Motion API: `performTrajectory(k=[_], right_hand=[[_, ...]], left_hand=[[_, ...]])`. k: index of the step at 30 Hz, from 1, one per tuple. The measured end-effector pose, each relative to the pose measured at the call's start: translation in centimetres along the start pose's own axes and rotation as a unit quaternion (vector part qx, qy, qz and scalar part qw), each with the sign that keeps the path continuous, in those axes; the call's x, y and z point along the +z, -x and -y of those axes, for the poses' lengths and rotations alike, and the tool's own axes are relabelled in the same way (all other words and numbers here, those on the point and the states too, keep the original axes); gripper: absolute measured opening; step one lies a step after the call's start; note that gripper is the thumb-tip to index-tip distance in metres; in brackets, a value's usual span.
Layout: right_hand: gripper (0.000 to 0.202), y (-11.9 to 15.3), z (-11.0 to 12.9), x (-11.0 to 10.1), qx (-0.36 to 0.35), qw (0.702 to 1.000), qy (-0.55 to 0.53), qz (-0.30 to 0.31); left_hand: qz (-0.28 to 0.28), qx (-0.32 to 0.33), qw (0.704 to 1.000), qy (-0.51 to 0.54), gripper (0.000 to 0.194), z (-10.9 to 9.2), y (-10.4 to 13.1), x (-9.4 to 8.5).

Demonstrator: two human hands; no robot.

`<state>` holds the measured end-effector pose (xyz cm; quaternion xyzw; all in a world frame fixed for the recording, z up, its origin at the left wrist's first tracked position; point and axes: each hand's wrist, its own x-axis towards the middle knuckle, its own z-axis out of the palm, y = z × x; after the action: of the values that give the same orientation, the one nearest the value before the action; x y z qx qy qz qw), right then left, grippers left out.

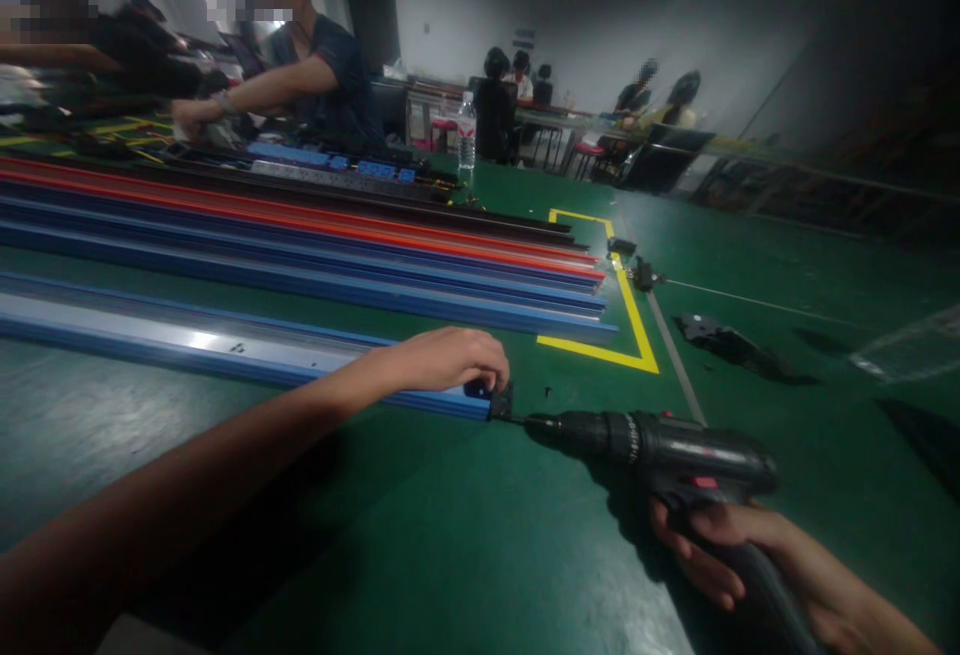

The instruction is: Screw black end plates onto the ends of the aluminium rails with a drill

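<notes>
My left hand is closed at the right end of a long blue rail, its fingers curled down over a small black end piece. My right hand is wrapped round the handle of a black power drill. The drill points left, and its thin bit meets or nearly meets the end piece at the rail's tip; the exact contact is too small to tell. A tiny dark screw lies on the green tabletop just above the drill's nose.
Blue and red rails lie side by side behind. Yellow tape marks the table near their ends. Small black parts and a black bag-like object lie right. A water bottle stands behind; a person works across the table.
</notes>
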<state>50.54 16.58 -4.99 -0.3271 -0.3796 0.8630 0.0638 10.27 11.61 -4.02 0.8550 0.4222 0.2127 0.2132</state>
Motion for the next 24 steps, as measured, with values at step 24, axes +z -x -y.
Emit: performTrajectory(k=[24], right_hand=[[0.044, -0.3, 0.1, -0.6, -0.009, 0.998, -0.004, 0.069]], left_hand=[[0.006, 0.0, 1.0, -0.002, 0.025, 0.1, 0.0, 0.0]])
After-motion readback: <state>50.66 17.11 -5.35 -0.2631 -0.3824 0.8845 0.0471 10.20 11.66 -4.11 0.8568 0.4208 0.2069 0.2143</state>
